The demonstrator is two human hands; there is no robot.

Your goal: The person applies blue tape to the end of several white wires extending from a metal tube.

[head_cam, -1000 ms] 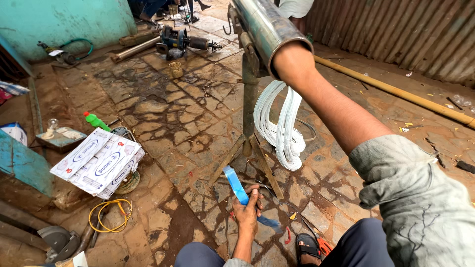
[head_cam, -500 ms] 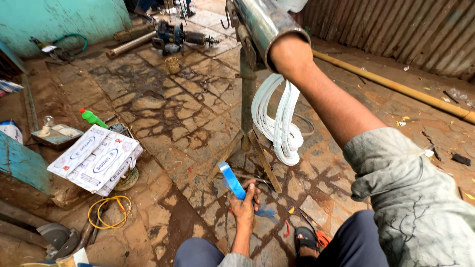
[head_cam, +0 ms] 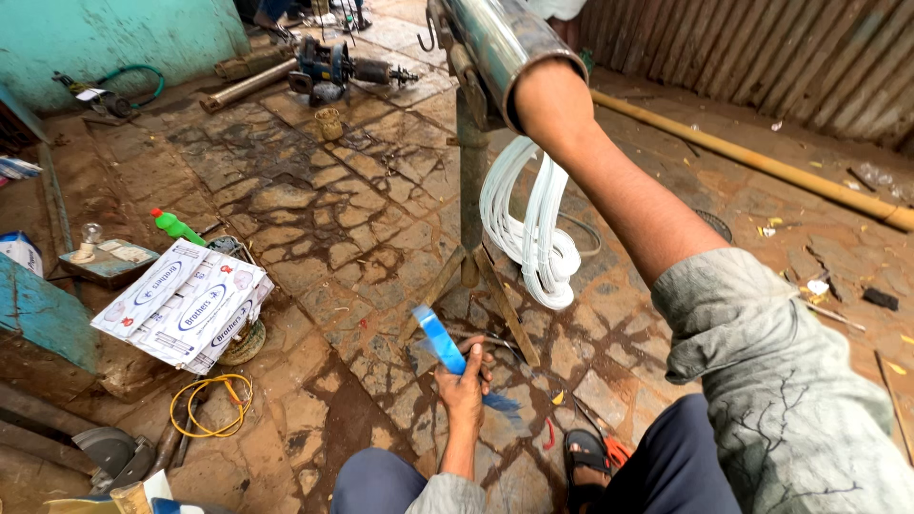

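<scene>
Cracked stone floor [head_cam: 286,200], littered with tools. Left hand [head_cam: 464,381] is clenching a blue strip [head_cam: 440,340], now tilting more upright than a second ago. Right hand is reaching inside the steel tube [head_cam: 495,38]; its state cannot be told.

A rough repair workshop, open to the ground. Cracked, oil-stained stone floor [head_cam: 286,209] underfoot. Corrugated metal wall [head_cam: 762,48] far right, painted teal wall [head_cam: 114,33] far left. Dismantled motor [head_cam: 333,69] and a thick pipe [head_cam: 252,84] lying far off. White boxes [head_cam: 181,305] stacked at left beside a green bottle [head_cam: 176,227] and a coil of yellow wire [head_cam: 211,405]. Steel cylinder [head_cam: 495,43] mounted on a welded stand [head_cam: 471,190] in the middle, loops of white cable [head_cam: 533,228] hanging below. Long yellow pole [head_cam: 762,164] on the right.
</scene>
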